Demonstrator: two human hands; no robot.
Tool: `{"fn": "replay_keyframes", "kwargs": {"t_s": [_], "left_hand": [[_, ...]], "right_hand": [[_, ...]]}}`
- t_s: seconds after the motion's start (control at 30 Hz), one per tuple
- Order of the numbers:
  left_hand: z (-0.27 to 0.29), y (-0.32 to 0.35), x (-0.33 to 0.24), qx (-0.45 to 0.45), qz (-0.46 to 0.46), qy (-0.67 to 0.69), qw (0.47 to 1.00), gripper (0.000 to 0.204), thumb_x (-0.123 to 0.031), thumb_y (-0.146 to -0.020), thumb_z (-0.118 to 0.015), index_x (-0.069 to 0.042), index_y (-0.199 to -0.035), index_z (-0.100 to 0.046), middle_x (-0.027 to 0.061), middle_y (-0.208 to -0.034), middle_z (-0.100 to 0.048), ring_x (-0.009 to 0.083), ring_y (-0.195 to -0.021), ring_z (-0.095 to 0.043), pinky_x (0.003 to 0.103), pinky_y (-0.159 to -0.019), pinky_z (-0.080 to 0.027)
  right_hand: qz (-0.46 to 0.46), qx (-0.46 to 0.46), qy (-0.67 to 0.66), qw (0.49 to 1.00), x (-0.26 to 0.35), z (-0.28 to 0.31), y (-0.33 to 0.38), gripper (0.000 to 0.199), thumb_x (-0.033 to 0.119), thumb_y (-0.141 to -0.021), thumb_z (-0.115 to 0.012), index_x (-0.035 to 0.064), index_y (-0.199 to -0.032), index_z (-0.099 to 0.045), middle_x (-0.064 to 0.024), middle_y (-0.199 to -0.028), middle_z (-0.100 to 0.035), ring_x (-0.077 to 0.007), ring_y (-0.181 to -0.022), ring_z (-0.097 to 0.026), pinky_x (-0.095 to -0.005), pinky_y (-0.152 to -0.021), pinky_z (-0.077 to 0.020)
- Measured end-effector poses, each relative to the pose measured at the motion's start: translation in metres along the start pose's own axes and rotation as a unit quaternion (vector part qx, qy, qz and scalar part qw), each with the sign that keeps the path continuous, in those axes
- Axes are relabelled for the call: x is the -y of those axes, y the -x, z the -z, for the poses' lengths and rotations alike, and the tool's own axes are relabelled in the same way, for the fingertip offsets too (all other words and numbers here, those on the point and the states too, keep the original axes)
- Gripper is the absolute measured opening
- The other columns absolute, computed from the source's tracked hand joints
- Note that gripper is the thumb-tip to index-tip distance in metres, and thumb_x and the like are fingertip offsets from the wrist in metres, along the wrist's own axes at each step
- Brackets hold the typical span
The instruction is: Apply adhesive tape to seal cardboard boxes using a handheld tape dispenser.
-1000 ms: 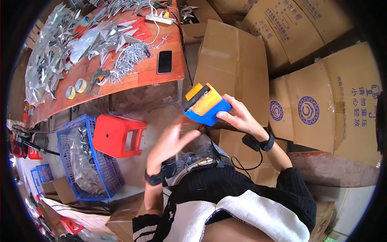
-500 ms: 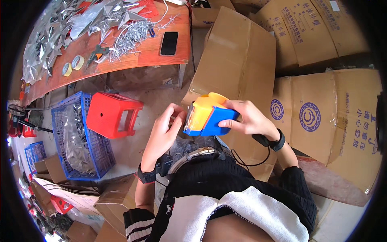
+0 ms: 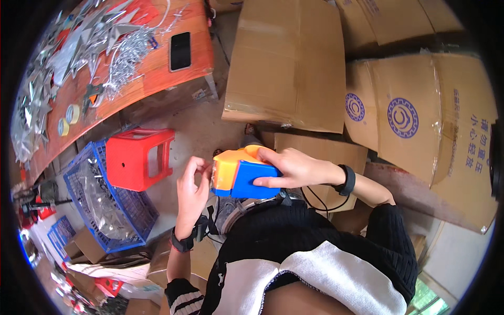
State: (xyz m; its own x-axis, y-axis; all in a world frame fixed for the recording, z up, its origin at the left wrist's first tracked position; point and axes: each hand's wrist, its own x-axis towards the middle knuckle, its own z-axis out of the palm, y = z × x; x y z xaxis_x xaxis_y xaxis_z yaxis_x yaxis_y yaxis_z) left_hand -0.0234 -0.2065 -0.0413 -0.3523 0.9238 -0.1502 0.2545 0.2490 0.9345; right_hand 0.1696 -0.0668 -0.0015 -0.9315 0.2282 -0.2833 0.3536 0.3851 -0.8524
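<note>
A blue and yellow packing tape dispenser is held in front of my waist. My right hand wraps its right end, the thumb lying along the blue side and the fingers over the top. My left hand is at the dispenser's toothed left end, its fingers curled and the index finger and thumb beside the edge. Whatever those fingertips pinch is too small to make out. A large closed carton lies just beyond the dispenser, with clear tape along its near edge.
To the left are a red plastic stool and a blue crate holding silvery pieces. The wooden table carries a phone, tape rolls, a glue gun and silver stars. Printed cartons stand at the right.
My view has shifted, with the table and large carton now further up and left. Both hands and the dispenser have moved left and slightly lower in view. My right hand keeps its grip.
</note>
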Motion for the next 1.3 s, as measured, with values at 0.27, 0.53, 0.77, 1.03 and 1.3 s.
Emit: {"fn": "replay_keyframes", "kwargs": {"t_s": [0.27, 0.53, 0.77, 1.03, 1.3], "left_hand": [[0.078, -0.028, 0.038, -0.123, 0.06, -0.039, 0.99, 0.013, -0.013, -0.083, -0.049, -0.003, -0.074, -0.047, 0.0007, -0.07, -0.048, 0.0074, -0.063, -0.046, 0.02, -0.06, -0.038], [0.082, -0.071, 0.115, -0.065, 0.021, -0.02, 0.997, 0.01, -0.011, -0.083, -0.05, -0.001, -0.08, -0.05, 0.0004, -0.069, -0.049, 0.0072, -0.066, -0.048, 0.02, -0.062, -0.039], [0.052, -0.11, 0.142, -0.001, 0.023, -0.029, 0.999, 0.016, -0.016, -0.085, -0.049, -0.002, -0.077, -0.048, -0.0012, -0.066, -0.045, 0.0057, -0.062, -0.041, 0.019, -0.058, -0.036], [-0.035, -0.152, 0.193, -0.134, 0.044, -0.134, 0.981, 0.035, -0.034, -0.077, -0.058, -0.001, -0.069, -0.051, 0.0085, -0.055, -0.05, 0.0152, -0.049, -0.045, 0.029, -0.049, -0.038], [-0.097, -0.161, 0.205, -0.087, 0.161, -0.189, 0.965, 0.043, -0.047, -0.076, -0.052, -0.005, -0.077, -0.058, 0.0105, -0.07, -0.06, 0.0261, -0.068, -0.058, 0.035, -0.062, -0.044]], "right_hand": [[-0.026, -0.099, 0.083, 0.991, 0.015, 0.022, 0.013, 0.048, 0.048, -0.076, -0.052, 0.002, -0.087, -0.044, -0.0178, -0.056, -0.05, -0.0336, -0.051, -0.052, -0.0369, -0.046, -0.0427], [-0.161, -0.067, 0.127, 0.976, -0.024, 0.06, 0.086, 0.051, 0.047, -0.073, -0.055, 0.0, -0.091, -0.049, -0.018, -0.056, -0.052, -0.0321, -0.053, -0.055, -0.0371, -0.049, -0.0433], [-0.231, -0.118, 0.084, 0.962, -0.046, 0.089, 0.131, 0.047, 0.04, -0.069, -0.06, -0.0015, -0.092, -0.054, -0.019, -0.062, -0.055, -0.0312, -0.058, -0.057, -0.0342, -0.055, -0.0444], [-0.355, -0.113, 0.104, 0.922, -0.094, 0.089, 0.127, 0.047, 0.036, -0.07, -0.063, 0.0019, -0.1, -0.054, -0.0147, -0.079, -0.06, -0.0245, -0.071, -0.06, -0.0295, -0.065, -0.0457], [-0.399, -0.141, 0.055, 0.904, -0.105, 0.105, 0.135, 0.04, 0.031, -0.071, -0.063, 0.0008, -0.095, -0.055, -0.012, -0.075, -0.06, -0.0175, -0.066, -0.058, -0.0276, -0.062, -0.0448]]}}
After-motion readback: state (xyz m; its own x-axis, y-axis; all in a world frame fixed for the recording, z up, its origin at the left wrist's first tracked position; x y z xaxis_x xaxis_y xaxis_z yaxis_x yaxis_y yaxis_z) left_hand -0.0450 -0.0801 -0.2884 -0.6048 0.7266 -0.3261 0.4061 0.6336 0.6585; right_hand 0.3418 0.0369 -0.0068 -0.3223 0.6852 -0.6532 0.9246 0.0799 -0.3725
